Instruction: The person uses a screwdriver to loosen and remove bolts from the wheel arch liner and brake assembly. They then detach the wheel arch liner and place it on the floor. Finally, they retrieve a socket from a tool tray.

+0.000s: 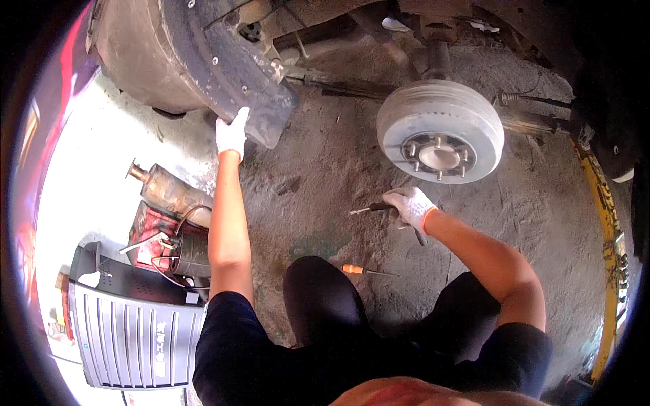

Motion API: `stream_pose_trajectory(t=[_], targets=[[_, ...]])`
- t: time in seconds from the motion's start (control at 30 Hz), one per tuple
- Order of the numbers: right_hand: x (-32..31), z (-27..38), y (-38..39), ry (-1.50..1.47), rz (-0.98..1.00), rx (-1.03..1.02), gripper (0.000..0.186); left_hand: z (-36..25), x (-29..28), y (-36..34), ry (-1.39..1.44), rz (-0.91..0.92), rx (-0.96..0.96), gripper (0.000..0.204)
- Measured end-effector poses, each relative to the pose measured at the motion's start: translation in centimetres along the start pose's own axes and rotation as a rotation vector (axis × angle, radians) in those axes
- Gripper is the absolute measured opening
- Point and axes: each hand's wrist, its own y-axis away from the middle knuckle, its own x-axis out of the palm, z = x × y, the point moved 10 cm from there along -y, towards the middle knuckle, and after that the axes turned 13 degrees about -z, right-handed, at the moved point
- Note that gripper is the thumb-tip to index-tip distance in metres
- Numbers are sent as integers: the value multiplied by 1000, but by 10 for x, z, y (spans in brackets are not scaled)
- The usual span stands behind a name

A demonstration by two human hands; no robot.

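Observation:
My left hand [231, 137], in a white glove with an orange cuff, is at the lower edge of a black wheel-arch liner [261, 111]. One digit lies on the liner's face, and the hand grips its edge. My right hand [408, 205], gloved the same way, is closed round a dark-handled tool [376, 208]. Its slim metal tip points left, and a dark end sticks out below the hand. Just beyond this hand is a grey brake drum [440, 135] with wheel studs round its hub. On the floor before my knees lies an orange-handled screwdriver [353, 269].
At the left stand a ribbed grey cabinet [135, 335], a red machine with hoses [154, 233] and a rusty metal cylinder [177, 191]. A yellow beam [609, 271] runs along the right. Vehicle underbody parts hang overhead, above a rough concrete floor [311, 169].

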Motion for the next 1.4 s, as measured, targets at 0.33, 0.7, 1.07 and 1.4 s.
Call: stream_pose_trajectory(t=[0.33,0.7,1.07,1.4], targets=[[12,28,-19,-730,-6,465,35,24,3,12,109,303,-276,65],[-26,22,10,-402,-287,454,21,70,60,-31,927,271,-600,52],[-50,14,47,-505,-547,632,16,151,89,-66,883,29,-541,70],[-16,214,-85,653,-401,-456,25,153,103,-73,1089,-12,-344,54]])
